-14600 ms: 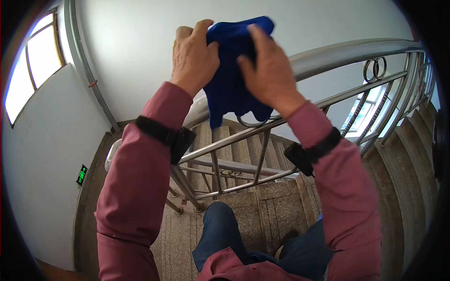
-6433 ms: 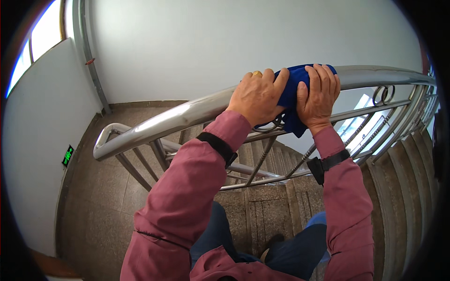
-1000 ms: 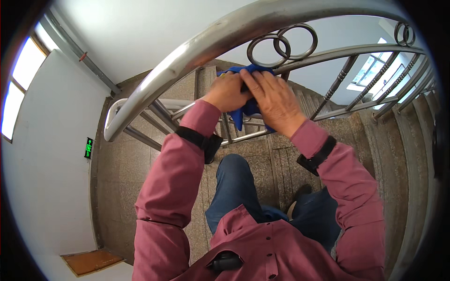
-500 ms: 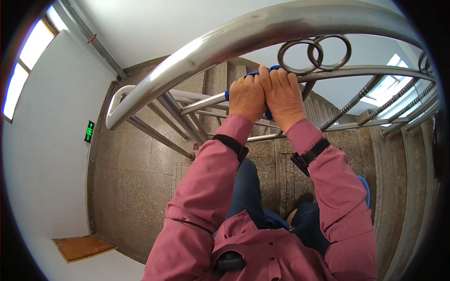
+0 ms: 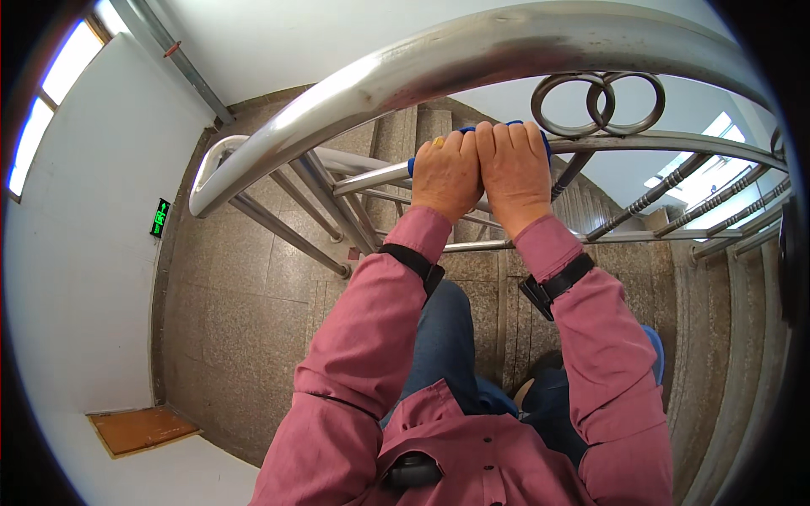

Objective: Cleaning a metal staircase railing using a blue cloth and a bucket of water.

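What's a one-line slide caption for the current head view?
Left hand and right hand side by side, closed over a blue cloth on a rail beneath the thick metal handrail.

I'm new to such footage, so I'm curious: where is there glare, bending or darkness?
All in the head view: the upper-left window is washed out white; the metal handrail carries bright glare and bows, perhaps partly from the lens; the corners are black; the lower rail shines beside the blue cloth.

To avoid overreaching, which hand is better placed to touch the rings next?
Probably the right hand: it's nearer the rings, mostly left and lower in view. The left hand is farther left. Both grip cloth.
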A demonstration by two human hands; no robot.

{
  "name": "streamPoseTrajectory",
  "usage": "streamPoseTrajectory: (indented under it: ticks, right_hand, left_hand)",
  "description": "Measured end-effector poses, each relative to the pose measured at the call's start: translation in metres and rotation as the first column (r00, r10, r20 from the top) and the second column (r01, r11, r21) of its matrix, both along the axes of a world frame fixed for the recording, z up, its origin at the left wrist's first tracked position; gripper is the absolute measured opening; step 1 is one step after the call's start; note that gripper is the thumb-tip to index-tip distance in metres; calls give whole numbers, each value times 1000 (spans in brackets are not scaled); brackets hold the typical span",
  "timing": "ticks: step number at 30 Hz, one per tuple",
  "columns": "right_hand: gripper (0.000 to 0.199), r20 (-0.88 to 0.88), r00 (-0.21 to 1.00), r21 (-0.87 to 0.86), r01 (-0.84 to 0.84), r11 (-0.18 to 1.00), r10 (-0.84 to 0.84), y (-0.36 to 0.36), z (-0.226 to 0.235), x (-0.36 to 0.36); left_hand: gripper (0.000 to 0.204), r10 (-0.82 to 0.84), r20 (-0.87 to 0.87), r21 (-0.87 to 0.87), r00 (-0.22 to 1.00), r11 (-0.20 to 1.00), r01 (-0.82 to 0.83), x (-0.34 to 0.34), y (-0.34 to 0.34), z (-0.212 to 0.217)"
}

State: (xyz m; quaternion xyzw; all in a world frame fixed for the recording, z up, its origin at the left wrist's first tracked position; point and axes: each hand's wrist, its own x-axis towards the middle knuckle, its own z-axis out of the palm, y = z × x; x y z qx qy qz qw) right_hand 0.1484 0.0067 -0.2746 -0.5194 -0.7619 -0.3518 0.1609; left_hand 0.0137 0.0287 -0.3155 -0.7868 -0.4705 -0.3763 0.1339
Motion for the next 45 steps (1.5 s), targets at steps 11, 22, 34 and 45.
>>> streamPoseTrajectory:
  ticks: [11,22,34,45]
  right_hand:
    - [3,26,999,-66,-37,997,38,17,14,-9]
    - [9,10,999,-212,-44,976,47,15,23,-16]
    - [8,-4,997,-236,-71,969,73,18,14,-30]
    - [5,-17,992,-252,-128,959,128,21,7,-40]
  left_hand:
    - [24,-64,63,-6,996,998,65,-21,-8,1]
    - [31,-84,51,-71,995,994,87,-35,-9,-4]
    - [32,-43,63,-40,997,998,46,-46,-10,-11]
    - [44,-55,68,-91,996,994,61,-61,-13,-15]
